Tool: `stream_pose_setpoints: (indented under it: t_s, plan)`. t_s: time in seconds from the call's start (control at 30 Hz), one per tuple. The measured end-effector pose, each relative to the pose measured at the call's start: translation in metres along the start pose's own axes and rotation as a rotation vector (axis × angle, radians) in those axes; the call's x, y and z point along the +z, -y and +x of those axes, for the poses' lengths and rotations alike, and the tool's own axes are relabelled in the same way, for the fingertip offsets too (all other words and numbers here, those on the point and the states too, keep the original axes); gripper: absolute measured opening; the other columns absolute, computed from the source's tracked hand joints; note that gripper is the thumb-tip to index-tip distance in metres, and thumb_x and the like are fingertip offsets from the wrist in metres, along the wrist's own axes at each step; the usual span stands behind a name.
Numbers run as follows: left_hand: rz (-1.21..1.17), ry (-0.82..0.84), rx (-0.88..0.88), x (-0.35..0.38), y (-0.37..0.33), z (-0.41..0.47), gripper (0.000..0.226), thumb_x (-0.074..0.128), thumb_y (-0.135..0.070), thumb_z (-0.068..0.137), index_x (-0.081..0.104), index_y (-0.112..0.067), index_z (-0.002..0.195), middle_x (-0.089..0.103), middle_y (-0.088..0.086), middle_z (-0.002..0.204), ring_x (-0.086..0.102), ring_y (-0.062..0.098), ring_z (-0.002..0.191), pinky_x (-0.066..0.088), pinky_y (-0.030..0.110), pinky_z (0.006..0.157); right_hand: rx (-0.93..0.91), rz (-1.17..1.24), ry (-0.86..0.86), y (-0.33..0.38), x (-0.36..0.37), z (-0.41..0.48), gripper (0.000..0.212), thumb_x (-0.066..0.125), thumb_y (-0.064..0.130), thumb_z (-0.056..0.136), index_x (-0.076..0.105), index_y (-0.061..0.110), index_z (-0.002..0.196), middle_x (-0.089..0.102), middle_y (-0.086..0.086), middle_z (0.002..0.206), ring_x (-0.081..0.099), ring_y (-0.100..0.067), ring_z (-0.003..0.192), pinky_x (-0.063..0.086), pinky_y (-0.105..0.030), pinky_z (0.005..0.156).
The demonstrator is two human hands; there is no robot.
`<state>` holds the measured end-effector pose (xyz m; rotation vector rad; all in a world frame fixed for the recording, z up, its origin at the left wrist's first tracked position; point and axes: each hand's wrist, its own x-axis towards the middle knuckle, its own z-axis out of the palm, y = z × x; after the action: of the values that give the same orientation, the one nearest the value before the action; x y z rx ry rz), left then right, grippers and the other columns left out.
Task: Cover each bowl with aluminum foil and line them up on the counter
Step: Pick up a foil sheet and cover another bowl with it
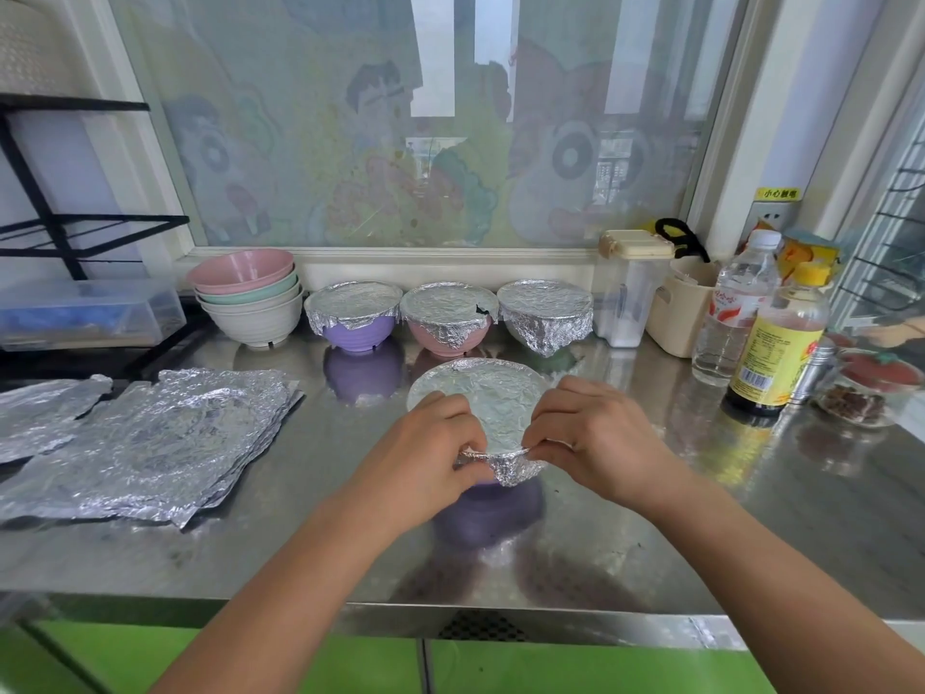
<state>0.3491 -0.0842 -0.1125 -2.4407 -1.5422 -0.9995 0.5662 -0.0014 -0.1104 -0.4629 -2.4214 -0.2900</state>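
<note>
A purple bowl (493, 485) is sitting on the steel bench (701, 493) between the 2 hands, with a sheet of foil (483, 398) stretched flat over its top. The left hand (425, 453) is curling its fingers shut on the foil at the near rim, and the right hand (595, 433) is pinching the same crumpled edge between thumb and fingertips, so both are gripping the foil where it is folding down over the bowl's near side. Only a little purple wall is showing below the folded foil.

Just beyond the hands, 3 covered bowls are standing in a row along the window sill: a second purple bowl (353, 313), a pink bowl (448, 318) whose foil is showing a small tear at its right edge, and a fully wrapped bowl (545, 313) at the right end. They are standing side by side, nearly touching. Left of that row, a stack of bare bowls (248, 298) is sitting with a pink one on top.

Well to the left of the hands, a pile of wrinkled foil sheets (150, 443) is lying flat on the bench. To the right of the hands, a water bottle (736, 308) and a yellow-capped sauce bottle (781, 343) are standing close together.
</note>
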Motion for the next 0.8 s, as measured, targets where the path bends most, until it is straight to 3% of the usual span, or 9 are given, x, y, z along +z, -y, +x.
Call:
stream_pose_setpoints:
  t_s: [0.07, 0.2, 0.37, 0.63, 0.8]
  plan:
    - [-0.003, -0.006, -0.01, 0.004, -0.006, 0.002, 0.025, 0.082, -0.033, 0.067, 0.066, -0.016, 0.077, 0.053, -0.008, 0.079, 0.049, 0.015, 0.08, 0.044, 0.031, 0.068, -0.013, -0.013, -0.002, 0.005, 0.0, 0.003, 0.006, 0.074, 0.035, 0.078, 0.072, 0.029, 0.077, 0.063, 0.013, 0.081, 0.057, -0.016, 0.077, 0.046, -0.031, 0.064]
    - [-0.005, -0.016, -0.009, 0.01, -0.014, 0.006, 0.019, 0.082, -0.024, 0.072, 0.064, -0.016, 0.071, 0.051, -0.009, 0.075, 0.044, 0.012, 0.077, 0.044, 0.031, 0.067, -0.026, -0.002, 0.017, 0.01, 0.004, 0.003, 0.012, 0.072, 0.04, 0.081, 0.073, 0.028, 0.08, 0.063, 0.011, 0.083, 0.058, -0.018, 0.077, 0.046, -0.031, 0.064]
    - [-0.046, 0.005, -0.015, 0.001, -0.003, 0.004, 0.02, 0.08, -0.023, 0.071, 0.062, -0.016, 0.067, 0.046, -0.018, 0.072, 0.043, 0.006, 0.074, 0.031, 0.015, 0.066, 0.046, 0.058, -0.023, -0.009, -0.007, -0.008, 0.019, 0.065, 0.043, 0.085, 0.077, 0.029, 0.085, 0.067, 0.011, 0.088, 0.061, -0.019, 0.08, 0.051, -0.033, 0.064]
    - [-0.097, 0.033, -0.024, -0.002, 0.004, 0.004, 0.019, 0.081, -0.025, 0.071, 0.064, -0.015, 0.068, 0.049, -0.017, 0.071, 0.043, 0.001, 0.073, 0.034, 0.013, 0.066, -0.038, -0.009, -0.02, -0.007, 0.001, -0.001, 0.014, 0.066, 0.038, 0.085, 0.076, 0.03, 0.08, 0.066, 0.012, 0.083, 0.059, -0.019, 0.076, 0.05, -0.033, 0.062]
    - [-0.079, 0.02, -0.042, -0.001, 0.002, 0.003, 0.019, 0.082, -0.025, 0.071, 0.066, -0.015, 0.069, 0.053, -0.011, 0.073, 0.045, 0.005, 0.075, 0.041, 0.024, 0.066, -0.044, -0.039, -0.009, -0.002, 0.0, 0.001, 0.006, 0.072, 0.032, 0.082, 0.071, 0.028, 0.078, 0.065, 0.012, 0.083, 0.059, -0.019, 0.077, 0.048, -0.034, 0.064]
